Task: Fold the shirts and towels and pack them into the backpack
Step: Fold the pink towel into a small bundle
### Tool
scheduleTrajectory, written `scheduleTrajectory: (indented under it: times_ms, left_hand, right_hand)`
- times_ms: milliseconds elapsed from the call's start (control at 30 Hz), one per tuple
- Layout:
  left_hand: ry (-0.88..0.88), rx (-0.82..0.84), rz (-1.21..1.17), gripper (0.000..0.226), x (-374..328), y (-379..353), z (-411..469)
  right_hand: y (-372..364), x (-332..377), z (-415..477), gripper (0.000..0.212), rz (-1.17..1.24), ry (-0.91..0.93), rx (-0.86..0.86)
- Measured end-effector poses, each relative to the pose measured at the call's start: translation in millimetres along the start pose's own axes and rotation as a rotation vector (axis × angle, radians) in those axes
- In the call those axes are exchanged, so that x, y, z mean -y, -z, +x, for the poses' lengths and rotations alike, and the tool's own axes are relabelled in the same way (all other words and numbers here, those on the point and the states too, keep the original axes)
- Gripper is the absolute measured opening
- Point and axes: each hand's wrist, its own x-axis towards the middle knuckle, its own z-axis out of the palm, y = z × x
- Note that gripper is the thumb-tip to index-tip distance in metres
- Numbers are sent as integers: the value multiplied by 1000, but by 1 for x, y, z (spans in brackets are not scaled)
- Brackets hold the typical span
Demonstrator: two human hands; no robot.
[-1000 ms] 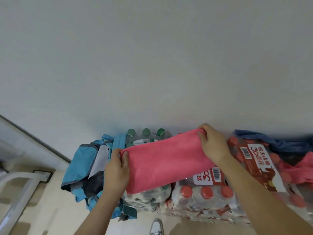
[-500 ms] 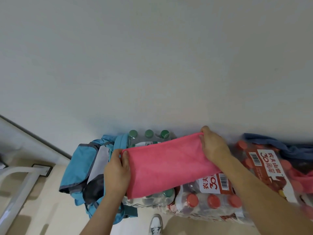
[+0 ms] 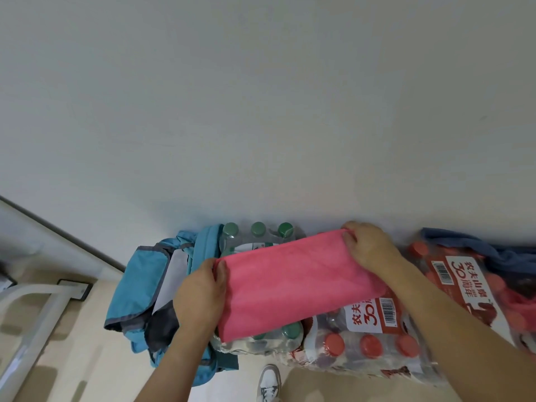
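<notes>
A pink towel [image 3: 293, 282], folded into a band, is stretched flat over shrink-wrapped packs of water bottles. My left hand [image 3: 200, 297] grips its left end, fingers curled over the edge. My right hand [image 3: 368, 246] pinches its far right corner. The blue backpack [image 3: 136, 288] with grey trim stands on the floor left of the packs, just beyond my left hand. A dark blue garment [image 3: 475, 248] and more pink cloth [image 3: 519, 303] lie on the packs at the far right.
Green-capped bottles [image 3: 258, 229] sit under the towel's left part, red-capped packs [image 3: 374, 346] under its right. A white wall rises right behind them. A white metal frame [image 3: 32, 309] stands on the beige floor at left. My shoe [image 3: 269, 381] shows at the bottom.
The towel and both hands have barely moved; the view has shifted slightly left, so the packs on the right sit further right in the frame.
</notes>
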Motion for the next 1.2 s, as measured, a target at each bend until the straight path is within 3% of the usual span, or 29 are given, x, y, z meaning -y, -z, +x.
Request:
scheduleTrajectory:
  times_ms: [133,333,433,467,600,667,767,833,933,1033,1200]
  left_hand:
    - [-22,51,15,35,9,1,6]
    - [-12,221,-196,15,12,13,17]
    - [-8,231,-244,10,13,20,19]
    - [-3,218,-286,11,11,23,19]
    - [-86,59,-454,25,-14,52,23]
    - [-189,-29,-549,33,-29,71,21]
    - [-490,-123,-491,37,-39,83,11]
    - [-644,-154,-352,34,-29,70,3]
    - [-688,-61,-171,32,1,33,-7]
    - [-739,28,15,31,24,9,-21]
    - [-725,107,185,35,22,10,-28]
  right_hand:
    - [19,-2,1,20,325,-120,188]
    - [21,1,3,2,136,-98,146]
    - [22,-3,2,16,63,-74,21]
    - [24,-6,1,17,144,-92,-18]
    - [58,-9,-25,29,841,-121,-60]
    - [90,-12,-45,29,921,-23,-136]
    - [117,-22,-78,24,841,59,-238]
    - [103,-28,-98,31,635,71,-297]
    - [40,-45,-117,39,351,131,-249]
    - [-13,-62,-130,27,235,244,-194]
    - [-21,-66,-142,24,77,328,-137]
